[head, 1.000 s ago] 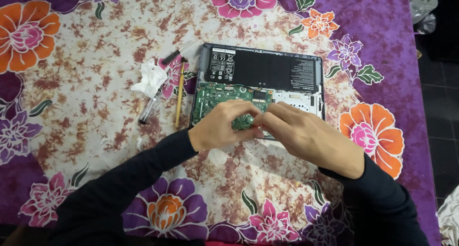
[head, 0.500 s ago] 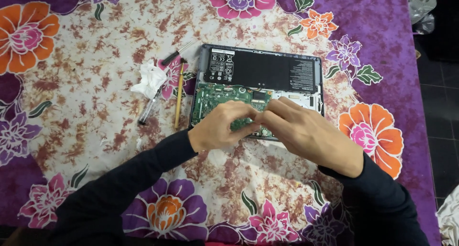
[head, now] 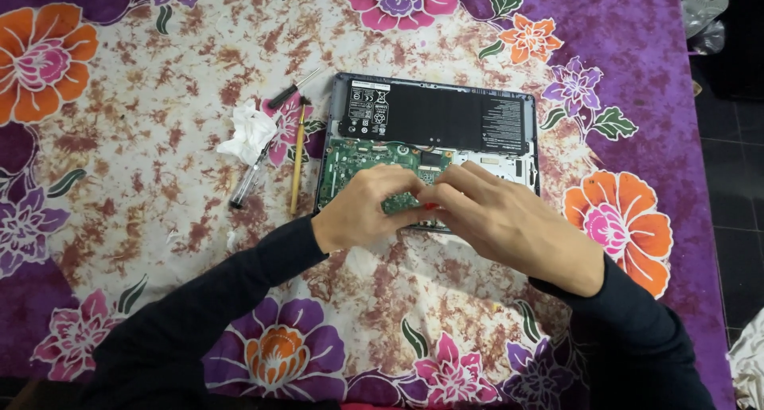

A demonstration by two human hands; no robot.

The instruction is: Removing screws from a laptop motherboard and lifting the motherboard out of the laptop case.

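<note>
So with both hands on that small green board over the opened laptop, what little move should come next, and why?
Probably lower the small green board gently toward the green mainboard. Both the left hand and right hand pinch it just above the opened laptop, so it looks held, not seated.

The scene was evenly and fairly brightly lit from above, with soft, diffuse light and no hard highlights. The purple floral-patterned cloth showed saturated colours across its whole spread. A soft shadow lay under the left hand and the right hand, darkest on the cloth just below the wrists. The flat black rectangular battery in the opened grey laptop base carried only a faint sheen, no glare. Focus was sharp at the centre, with fine detail on the green circuit board slightly soft. The right edge fell off into dim, dark floor. Straight lines bowed slightly toward the corners.
</note>
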